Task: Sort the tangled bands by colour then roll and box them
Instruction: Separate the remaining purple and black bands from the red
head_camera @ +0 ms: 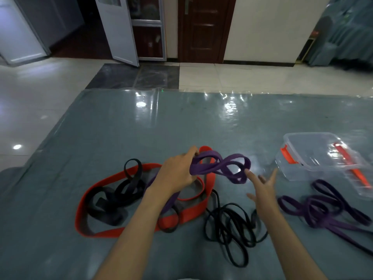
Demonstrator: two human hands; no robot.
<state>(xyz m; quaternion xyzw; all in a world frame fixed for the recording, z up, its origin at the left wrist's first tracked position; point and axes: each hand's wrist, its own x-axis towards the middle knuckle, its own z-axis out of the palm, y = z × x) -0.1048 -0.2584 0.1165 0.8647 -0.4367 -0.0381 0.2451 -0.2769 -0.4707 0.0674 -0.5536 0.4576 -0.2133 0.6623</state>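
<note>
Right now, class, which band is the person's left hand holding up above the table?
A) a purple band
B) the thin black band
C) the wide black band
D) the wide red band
A: the left hand has its fingers curled round a looped purple band, lifted above the red band on the table.

Place: a home's tiled room — likely a hall
Doors: dark wooden panelled door (pixel 202 29); open white glazed door (pixel 119 29)
Floor: glossy pale tiles (pixel 30 93)
Bench: plastic-covered grey-blue cloth (pixel 181 122) — domestic
</note>
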